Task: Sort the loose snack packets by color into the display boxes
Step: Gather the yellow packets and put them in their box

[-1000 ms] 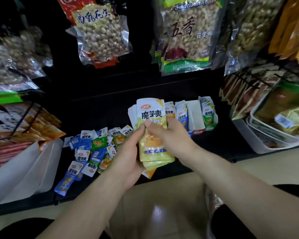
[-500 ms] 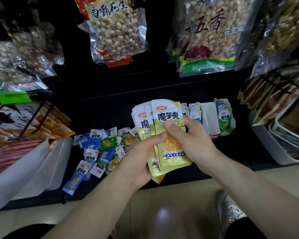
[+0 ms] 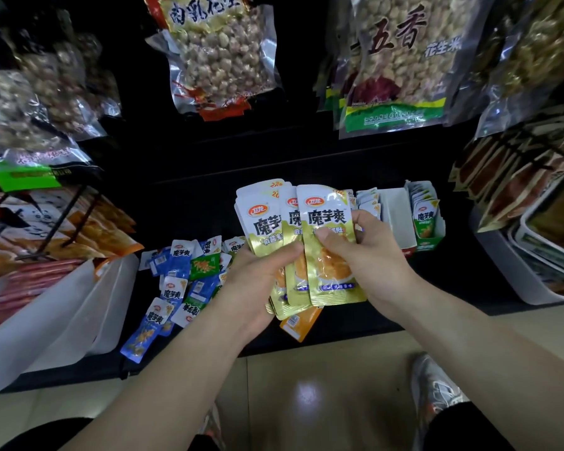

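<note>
Closest to us there's a grey shoe (image 3: 437, 388) on the tiled floor and two bare forearms reaching in, and above them we have the action: the left hand (image 3: 254, 288) grips a fanned stack of gold packets (image 3: 326, 222), thumb laid across the fronts and fingers behind, so the stack acts as a holding deck while the sort goes on. The right hand (image 3: 372, 252) pinches the front packet at its middle, thumb on the face, fingers curled round the back, and we'd call that squaring up or peeling one off the fan. Every label faces us, which we reckon is deliberate, since colour is read from the front. One orange packet (image 3: 302, 323) pokes out under the fan, reverse side to us, and we'd say it has to be pulled out before the stack goes into a box. Just beyond, on the black shelf (image 3: 420, 294), the loose pile (image 3: 183, 275) of blue and green packets lies jumbled beside a translucent bin (image 3: 79, 307), so plenty is left to sort. Behind the right hand stand the display boxes (image 3: 396, 216), with green packets (image 3: 424, 219) upright in the rightmost one; what fills the others we can't quite tell. Farthest back hang big bags of peanuts (image 3: 225, 56)
</note>
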